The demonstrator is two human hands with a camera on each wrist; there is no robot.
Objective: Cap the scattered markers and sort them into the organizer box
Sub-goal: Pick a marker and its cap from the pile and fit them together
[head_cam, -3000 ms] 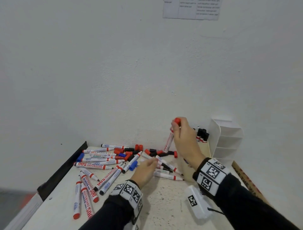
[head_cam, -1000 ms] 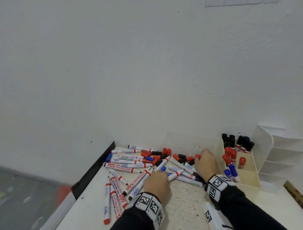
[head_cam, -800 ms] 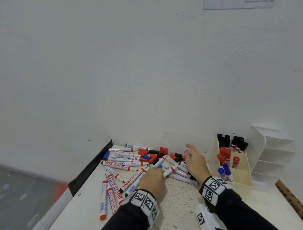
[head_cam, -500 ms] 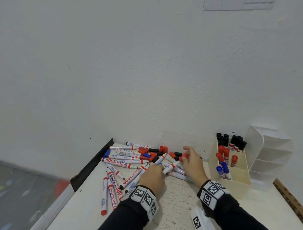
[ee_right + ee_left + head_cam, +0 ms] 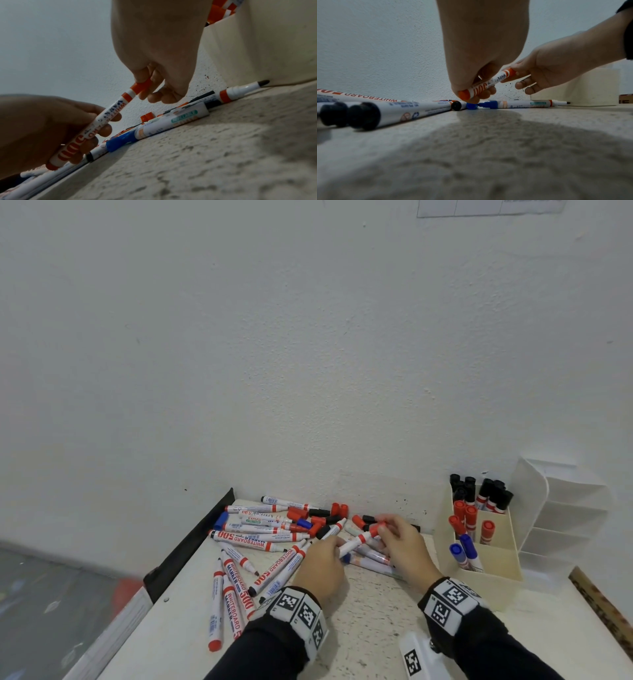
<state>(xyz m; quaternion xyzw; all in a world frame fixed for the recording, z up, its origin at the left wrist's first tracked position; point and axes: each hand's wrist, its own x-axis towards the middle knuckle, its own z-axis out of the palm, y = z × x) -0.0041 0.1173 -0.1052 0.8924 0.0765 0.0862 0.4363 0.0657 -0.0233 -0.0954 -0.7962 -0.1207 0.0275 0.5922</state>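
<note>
Head view: L hand point(image 5: 320, 568) grips a red whiteboard marker point(image 5: 356, 542) by the barrel, lifted off the table point(image 5: 370, 628) and angled up to the right. R hand point(image 5: 404, 546) pinches a red cap point(image 5: 375, 529) at the marker's upper end. Cap looks at or just on the tip; can't tell if seated. Loose pile of markers point(image 5: 260, 537) and stray caps point(image 5: 298, 513) lies to the left and behind, against the wall. Organizer box point(image 5: 493, 583) sits right of the R hand, near but apart: black-capped markers in the back compartment, red in the middle, blue in front. White tiered rack point(image 5: 565, 518) just beyond it.

L wrist view: fingers point(image 5: 485, 93) curled round the lower barrel, red end plug showing below the thumb. R hand reaches in from the right, index and thumb on the cap end, other fingers loose. Uncapped black-tip marker point(image 5: 530, 104) lies flat on the table beneath, tip touching or almost touching the box wall.

R wrist view: thumb and fingertips point(image 5: 145, 75) closed on the red cap, which meets the marker's collar in line w/ the barrel. L hand holds the marker further down.

Step, as I judge: capping a red marker, mid-task, many still loose. Next calls for a straight push along the axis till the cap seats, then carry to the red compartment, w/o knocking the markers standing there.
</note>
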